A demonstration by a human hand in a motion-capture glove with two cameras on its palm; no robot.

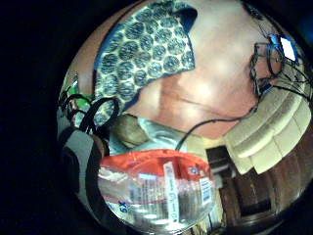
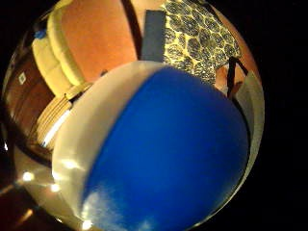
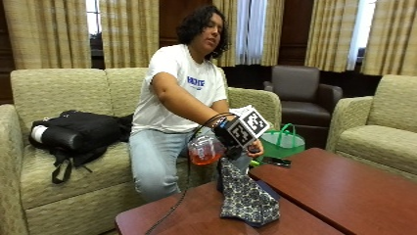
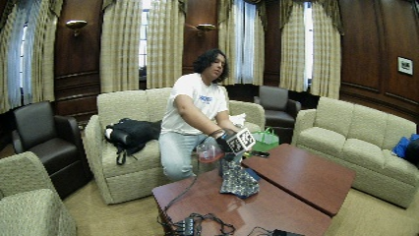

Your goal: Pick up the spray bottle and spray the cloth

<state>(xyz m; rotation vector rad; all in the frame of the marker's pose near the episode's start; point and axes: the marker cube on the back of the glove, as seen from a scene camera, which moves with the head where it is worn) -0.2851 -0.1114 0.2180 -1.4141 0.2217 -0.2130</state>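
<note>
- Above the near edge of the table [image 3: 338, 186], my gloved right hand [image 3: 229, 138] is curled round the spray bottle [image 3: 206, 149], which hangs clear of the wood with its clear body and orange-red liquid showing beside my wrist.
- From the little-finger side of my palm, the bottle's clear lower part and red label [image 1: 161, 188] fill the space close to my hand; from the thumb side, a blue and white rounded part [image 2: 163, 154], which I take to be the bottle's upper part, sits right against the palm.
- My bare hand [image 3: 255, 149] shows only a little behind the glove, just beside the bottle; whether it touches the bottle or the cloth I cannot tell.
- My patterned blue cloth [image 3: 246, 198] is directly below and slightly forward of my right hand, draped in a peaked heap on the table with its top reaching up to just under the glove.
- What the next move turns on, as I judge it: the bottle stands roughly upright, so its long axis runs up and down, while the cloth lies down and ahead of it. The nozzle's facing is not visible, so I would want it turned down toward the cloth before squeezing.
- A green bag [image 3: 281, 142] rests behind the table, and a black backpack [image 3: 78, 132] lies on the sofa beside me.
</note>
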